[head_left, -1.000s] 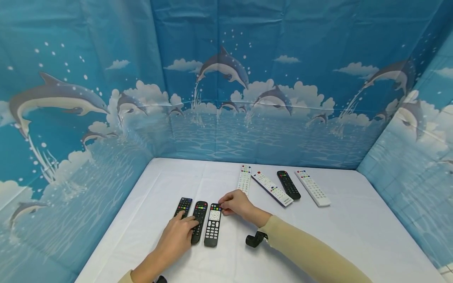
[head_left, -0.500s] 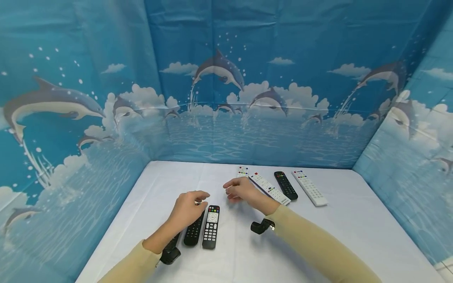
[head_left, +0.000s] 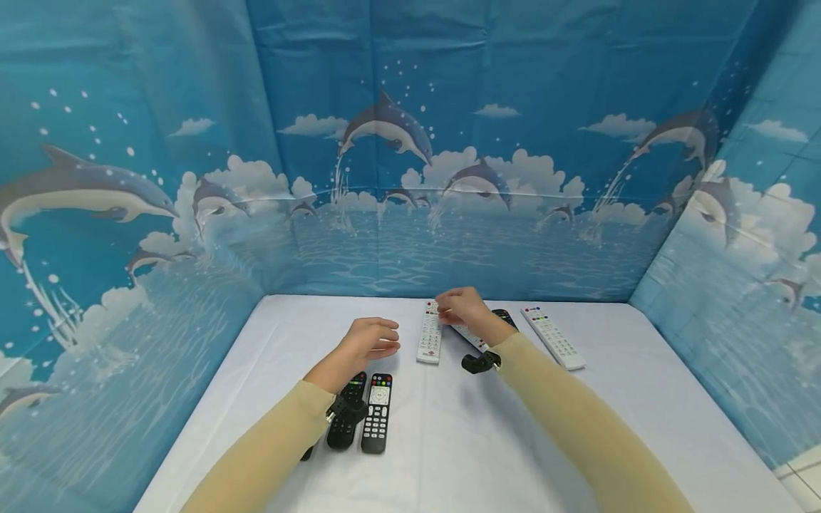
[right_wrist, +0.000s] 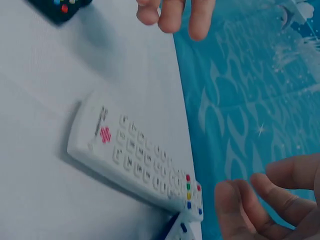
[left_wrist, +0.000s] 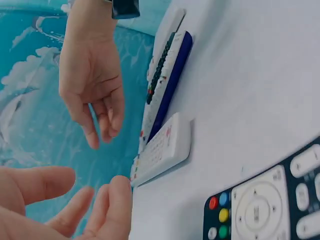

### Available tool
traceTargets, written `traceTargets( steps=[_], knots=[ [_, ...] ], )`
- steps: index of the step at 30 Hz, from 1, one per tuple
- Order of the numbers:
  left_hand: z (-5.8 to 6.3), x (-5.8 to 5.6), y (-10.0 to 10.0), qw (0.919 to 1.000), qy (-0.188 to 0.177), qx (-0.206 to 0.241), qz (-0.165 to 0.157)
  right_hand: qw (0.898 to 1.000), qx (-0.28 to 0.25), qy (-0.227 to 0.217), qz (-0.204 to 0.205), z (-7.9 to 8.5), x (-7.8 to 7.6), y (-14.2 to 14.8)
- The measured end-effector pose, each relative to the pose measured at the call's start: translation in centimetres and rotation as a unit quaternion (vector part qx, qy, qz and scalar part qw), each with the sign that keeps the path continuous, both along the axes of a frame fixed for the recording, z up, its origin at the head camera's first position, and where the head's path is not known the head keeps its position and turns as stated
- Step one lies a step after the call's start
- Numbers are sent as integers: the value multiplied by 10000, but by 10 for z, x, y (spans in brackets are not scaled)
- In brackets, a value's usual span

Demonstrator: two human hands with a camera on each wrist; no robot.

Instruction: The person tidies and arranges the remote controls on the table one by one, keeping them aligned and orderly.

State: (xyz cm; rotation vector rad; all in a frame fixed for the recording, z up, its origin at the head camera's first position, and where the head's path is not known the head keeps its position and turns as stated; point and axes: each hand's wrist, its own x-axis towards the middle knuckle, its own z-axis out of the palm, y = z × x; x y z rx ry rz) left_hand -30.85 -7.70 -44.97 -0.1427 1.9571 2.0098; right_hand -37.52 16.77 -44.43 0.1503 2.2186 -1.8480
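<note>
My left hand (head_left: 367, 342) is held above the table with its fingers loosely bent and nothing in them. It is beyond the black remote controls. My right hand (head_left: 467, 312) hovers by the top end of a white remote control (head_left: 429, 338), fingers relaxed and holding nothing. Under that hand and wrist lies a second white remote control (head_left: 470, 338), partly covered; the left wrist view shows its dark blue side (left_wrist: 172, 80). Also partly hidden is a black remote control (head_left: 504, 315) behind the right wrist. In the right wrist view, the white remote control (right_wrist: 135, 150) lies flat, apart from the fingers.
Nearer me lie a black remote control with white buttons (head_left: 377, 417) and another black one (head_left: 341, 432). My left forearm hides most of a third (head_left: 307, 454). Farther right lies a white remote control (head_left: 553, 338). A blue dolphin-print curtain (head_left: 385, 235) borders the white table (head_left: 449, 442).
My left hand has lifted off the black remote controls and moved forward and right. My right hand has left the black remote control's top end and moved forward and right to the white ones.
</note>
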Motion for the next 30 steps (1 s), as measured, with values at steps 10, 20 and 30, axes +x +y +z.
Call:
traceTargets(
  steps=[10,20,30],
  knots=[
    [-15,-32,23,9946,-943,425,24,9958,783,460,-70,-24,-35,16],
    [-31,-77,70,9910,-604,-1059,554,9561,2688,1077,448,-39,-45,14],
    [-34,-112,77,9824,-968,-1458,649,9657,2491,604,407,-38,-46,-4]
  ],
)
